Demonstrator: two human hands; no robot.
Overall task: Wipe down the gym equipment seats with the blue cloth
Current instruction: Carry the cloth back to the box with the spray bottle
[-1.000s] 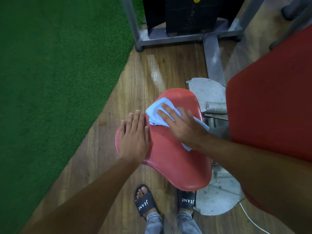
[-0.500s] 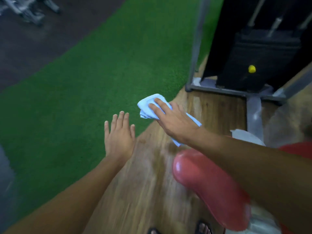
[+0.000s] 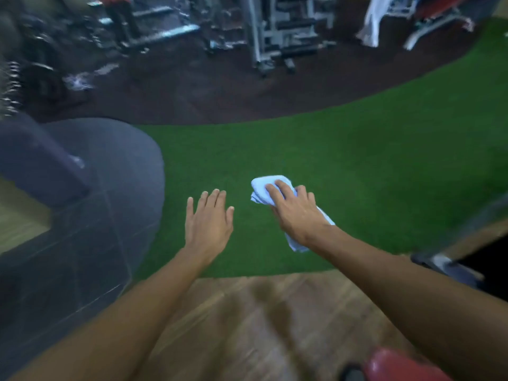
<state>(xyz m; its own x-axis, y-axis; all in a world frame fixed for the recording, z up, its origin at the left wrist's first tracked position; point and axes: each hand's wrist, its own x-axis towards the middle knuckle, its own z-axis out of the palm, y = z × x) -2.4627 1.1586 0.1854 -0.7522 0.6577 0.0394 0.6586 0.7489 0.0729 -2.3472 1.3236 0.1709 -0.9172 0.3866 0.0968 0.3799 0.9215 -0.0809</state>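
Note:
My right hand [image 3: 295, 213] grips the crumpled blue cloth [image 3: 264, 188], held in the air over the green turf; one end of the cloth hangs down below my wrist. To its left my left hand [image 3: 209, 221] is raised, empty, fingers spread. Only the tip of the red seat [image 3: 395, 365] shows at the bottom right edge, well below both hands and touching neither. The picture is blurred by motion.
Green turf [image 3: 357, 166] fills the middle, wooden floor [image 3: 261, 325] lies below it. A large dark rounded pad [image 3: 96, 202] stands at the left. Weight machines and racks [image 3: 275, 31] line the dark floor at the back. A grey metal base [image 3: 445, 266] sits at the right.
The view has swung up and away from the red seat toward the gym floor. Both hands came off the seat and now hang over the turf; the right still holds the cloth.

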